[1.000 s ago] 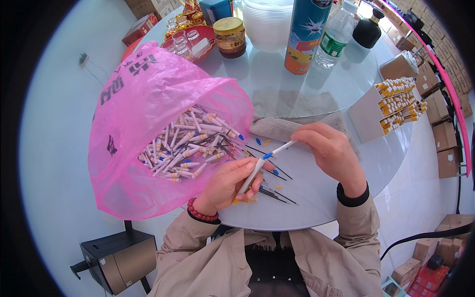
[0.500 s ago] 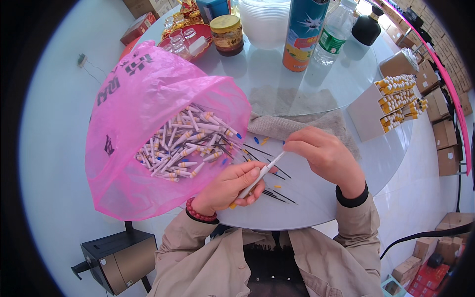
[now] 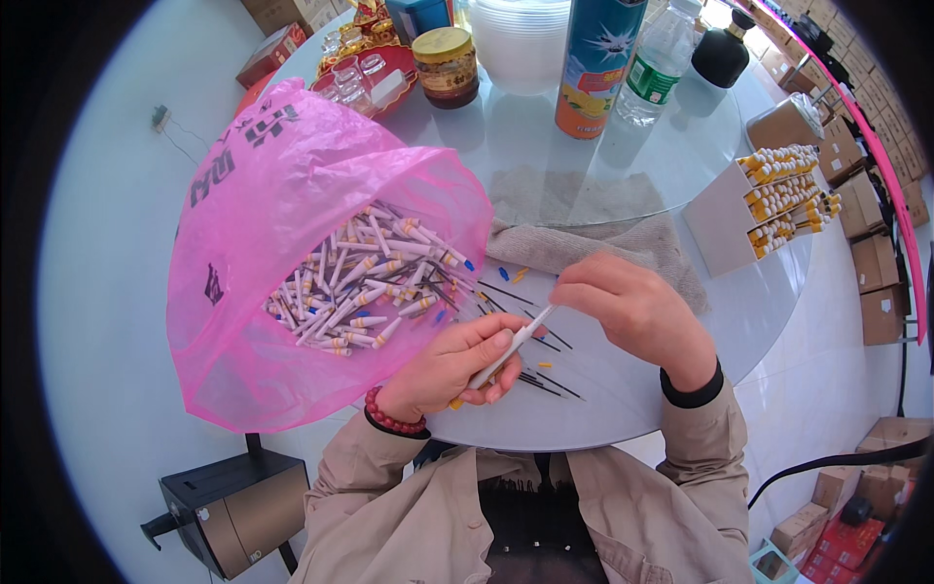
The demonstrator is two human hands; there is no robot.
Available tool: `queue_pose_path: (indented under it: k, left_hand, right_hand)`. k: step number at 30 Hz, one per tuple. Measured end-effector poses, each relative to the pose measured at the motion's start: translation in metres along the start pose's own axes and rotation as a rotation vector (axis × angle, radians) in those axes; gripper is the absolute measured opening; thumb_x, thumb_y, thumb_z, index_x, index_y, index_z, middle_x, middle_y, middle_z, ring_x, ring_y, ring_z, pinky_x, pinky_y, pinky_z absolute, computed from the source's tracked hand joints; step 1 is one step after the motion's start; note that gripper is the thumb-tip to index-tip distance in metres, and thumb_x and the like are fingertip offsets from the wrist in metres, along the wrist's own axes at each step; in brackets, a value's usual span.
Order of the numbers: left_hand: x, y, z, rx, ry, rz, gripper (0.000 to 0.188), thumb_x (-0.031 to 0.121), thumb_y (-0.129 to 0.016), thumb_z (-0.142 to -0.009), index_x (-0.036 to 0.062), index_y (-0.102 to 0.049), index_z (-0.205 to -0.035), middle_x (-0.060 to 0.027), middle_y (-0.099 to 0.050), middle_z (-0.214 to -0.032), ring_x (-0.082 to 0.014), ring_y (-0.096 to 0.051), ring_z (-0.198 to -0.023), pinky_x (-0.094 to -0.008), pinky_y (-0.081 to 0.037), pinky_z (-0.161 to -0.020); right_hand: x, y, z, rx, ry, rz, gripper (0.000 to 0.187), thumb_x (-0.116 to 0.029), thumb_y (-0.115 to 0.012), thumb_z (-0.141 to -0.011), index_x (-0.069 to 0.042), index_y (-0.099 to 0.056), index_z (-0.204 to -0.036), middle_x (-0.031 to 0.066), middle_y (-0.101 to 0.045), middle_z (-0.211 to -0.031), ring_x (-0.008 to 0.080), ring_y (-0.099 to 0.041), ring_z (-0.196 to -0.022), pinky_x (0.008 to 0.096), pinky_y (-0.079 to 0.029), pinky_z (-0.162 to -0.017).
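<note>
Two hands work over the tabletop (image 3: pixel 623 399). The left hand (image 3: pixel 449 365) is curled round one white pen barrel (image 3: pixel 503 356), slanting up to the right; the right hand (image 3: pixel 632 313) pinches one thin white rod (image 3: pixel 542 316) by its upper end, the lower end meeting the barrel's tip. Just beyond them lie several thin black rods (image 3: pixel 561 389), overlapping too much to count, and one loose blue piece (image 3: pixel 503 273). Left of them, one pink bag (image 3: pixel 229 336) holds dozens of pen parts (image 3: pixel 365 287). One folded grey cloth (image 3: pixel 623 251) lies beyond the hands; one white box (image 3: pixel 718 232) at right carries three rows of yellow-and-white sticks (image 3: pixel 783 200). Farther back stand one jar (image 3: pixel 446 70), one spray can (image 3: pixel 596 73) and two bottles, one clear (image 3: pixel 650 78), one black (image 3: pixel 723 56).
</note>
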State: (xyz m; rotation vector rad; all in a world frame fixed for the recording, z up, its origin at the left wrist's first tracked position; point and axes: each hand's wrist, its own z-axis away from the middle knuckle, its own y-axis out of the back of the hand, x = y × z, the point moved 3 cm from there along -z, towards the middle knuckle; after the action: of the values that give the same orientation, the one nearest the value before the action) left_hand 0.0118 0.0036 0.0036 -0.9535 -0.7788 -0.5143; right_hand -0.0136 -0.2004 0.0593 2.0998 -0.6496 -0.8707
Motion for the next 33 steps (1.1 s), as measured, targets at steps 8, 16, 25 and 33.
queue_pose_path:
  k: [8,16,25,33]
  left_hand:
    - [0.001,-0.003,0.000,0.094,0.007,-0.041,0.034,0.032,-0.039,-0.103,0.0089,-0.043,-0.127,-0.0001,-0.053,-0.072,-0.0037,-0.048,-0.057,-0.0168,-0.031,-0.044]
    - [0.005,-0.003,-0.001,0.119,-0.016,-0.115,0.027,0.033,-0.040,-0.103,0.0098,-0.048,-0.115,0.0015,-0.051,-0.068,-0.0037,-0.044,-0.050,-0.0174,-0.030,-0.042]
    - [0.006,-0.004,0.000,0.106,-0.003,-0.112,0.024,0.029,-0.041,-0.102,0.0087,-0.048,-0.113,0.0009,-0.050,-0.066,-0.0027,-0.042,-0.048,-0.0178,-0.029,-0.041]
    - [0.001,-0.004,0.000,0.086,-0.026,-0.054,0.029,0.030,-0.038,-0.103,0.0096,-0.044,-0.122,0.0023,-0.048,-0.065,-0.0019,-0.038,-0.046,-0.0177,-0.027,-0.040]
  right_hand:
    - [-0.023,-0.021,-0.003,-0.062,0.012,-0.164,0.036,0.002,-0.055,-0.077,-0.004,-0.058,-0.112,0.0122,-0.064,-0.106,0.0288,-0.064,-0.093,0.0346,-0.054,-0.075]
    - [-0.018,-0.013,-0.006,-0.004,-0.128,-0.222,0.041,0.008,-0.058,-0.077,-0.005,-0.057,-0.116,0.0124,-0.061,-0.118,0.0314,-0.062,-0.102,0.0347,-0.053,-0.080]
    - [0.000,-0.010,-0.007,0.032,-0.201,-0.377,0.016,0.002,-0.062,-0.082,-0.004,-0.059,-0.096,0.0100,-0.061,-0.099,0.0296,-0.060,-0.093,0.0360,-0.050,-0.074]
    - [-0.004,-0.017,-0.007,-0.016,-0.138,-0.342,0.017,0.005,-0.064,-0.080,-0.004,-0.058,-0.093,0.0072,-0.058,-0.095,0.0257,-0.058,-0.090,0.0335,-0.049,-0.073]
